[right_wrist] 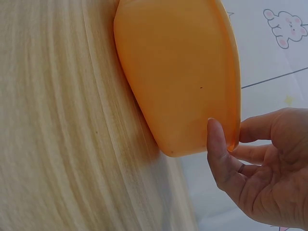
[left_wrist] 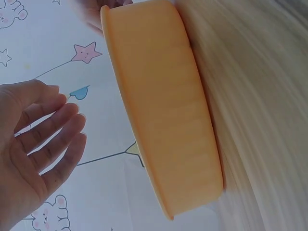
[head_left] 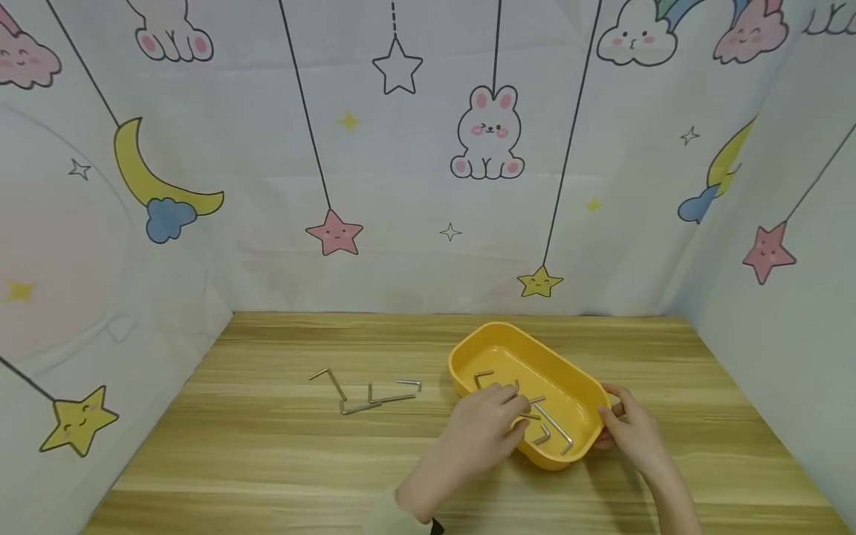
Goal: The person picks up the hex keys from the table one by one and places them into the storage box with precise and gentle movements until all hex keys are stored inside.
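A yellow plastic tray [head_left: 575, 386] stands on the table at a slant, with several L-shaped hex keys in it. Over its near side is my left hand [head_left: 484, 427], palm down, its fingertips inside the rim. Thumb and index finger pinch a brass-coloured hex key [head_left: 530, 416], whose far end pokes out to the right. In the left wrist view the left hand [left_wrist: 43, 139] has its other fingers loosely bent. At the tray's right end my right hand [head_left: 631, 431] grips the rim, thumb outside the wall [right_wrist: 187, 96] in the right wrist view.
Left of the tray, several more hex keys [head_left: 391, 399] lie loosely grouped on the wood-grain table [head_left: 267, 461]. White cloth [head_left: 401, 171] printed with stars, rabbits and clouds hangs around the back and both sides.
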{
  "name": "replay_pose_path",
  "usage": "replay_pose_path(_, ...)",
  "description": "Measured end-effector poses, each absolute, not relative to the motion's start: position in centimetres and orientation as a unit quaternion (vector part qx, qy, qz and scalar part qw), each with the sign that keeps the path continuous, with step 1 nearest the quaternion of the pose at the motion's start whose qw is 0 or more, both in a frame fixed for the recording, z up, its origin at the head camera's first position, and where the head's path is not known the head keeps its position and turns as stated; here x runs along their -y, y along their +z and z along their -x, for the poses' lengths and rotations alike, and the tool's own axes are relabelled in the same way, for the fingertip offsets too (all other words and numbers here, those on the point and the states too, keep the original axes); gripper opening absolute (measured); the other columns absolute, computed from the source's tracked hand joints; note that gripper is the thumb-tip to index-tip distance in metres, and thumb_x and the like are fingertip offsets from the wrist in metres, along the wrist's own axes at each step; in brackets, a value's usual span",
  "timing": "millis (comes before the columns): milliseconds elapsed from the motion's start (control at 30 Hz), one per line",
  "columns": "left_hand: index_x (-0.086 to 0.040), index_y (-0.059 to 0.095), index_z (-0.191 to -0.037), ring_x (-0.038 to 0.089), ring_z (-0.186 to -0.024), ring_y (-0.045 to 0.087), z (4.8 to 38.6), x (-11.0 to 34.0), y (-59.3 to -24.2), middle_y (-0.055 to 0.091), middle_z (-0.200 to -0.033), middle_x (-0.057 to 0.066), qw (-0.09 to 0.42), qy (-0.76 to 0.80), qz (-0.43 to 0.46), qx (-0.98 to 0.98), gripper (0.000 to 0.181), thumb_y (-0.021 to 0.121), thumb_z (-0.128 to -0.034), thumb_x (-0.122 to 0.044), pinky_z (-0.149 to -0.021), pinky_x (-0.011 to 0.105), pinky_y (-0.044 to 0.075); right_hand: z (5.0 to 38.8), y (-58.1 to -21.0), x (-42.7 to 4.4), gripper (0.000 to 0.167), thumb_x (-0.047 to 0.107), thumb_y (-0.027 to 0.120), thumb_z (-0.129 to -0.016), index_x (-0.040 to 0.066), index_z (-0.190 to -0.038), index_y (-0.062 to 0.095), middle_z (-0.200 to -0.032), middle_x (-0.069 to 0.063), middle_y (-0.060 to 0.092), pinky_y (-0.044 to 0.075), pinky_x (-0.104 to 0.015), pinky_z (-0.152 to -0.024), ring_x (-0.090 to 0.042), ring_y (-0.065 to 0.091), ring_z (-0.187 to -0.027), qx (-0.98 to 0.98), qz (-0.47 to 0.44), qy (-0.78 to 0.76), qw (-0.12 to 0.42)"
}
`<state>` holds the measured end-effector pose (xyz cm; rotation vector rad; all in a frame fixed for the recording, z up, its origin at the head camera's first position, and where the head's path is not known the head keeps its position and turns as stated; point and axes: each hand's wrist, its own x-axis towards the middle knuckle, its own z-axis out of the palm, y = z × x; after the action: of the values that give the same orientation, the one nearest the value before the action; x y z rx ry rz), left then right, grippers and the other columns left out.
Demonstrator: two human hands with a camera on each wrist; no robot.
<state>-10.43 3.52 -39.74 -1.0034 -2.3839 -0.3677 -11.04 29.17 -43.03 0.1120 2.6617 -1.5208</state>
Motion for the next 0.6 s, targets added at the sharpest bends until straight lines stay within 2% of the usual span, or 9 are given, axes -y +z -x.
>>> replay_pose_path(600, -0.019, 0.065, -0.090, 0.006, -0.074, 0.055, 10.5, -0.1, -40.4, 0.061, -0.085, -0.010, 0.264, -0.114, 0.350, 0.891, 0.013, 0.073, -0.0820, -0.024, -0.065, 0.016, 0.045, 11.1, -43.2, -29.2, 0.051, 0.008, 0.046, -0.099, -0.003, -0.146, 0.028, -0.098, -0.019, 0.054, 0.059, -0.028, -0.065, -0.011, 0.063, -0.069, -0.869, -0.042, -0.491, 0.041)
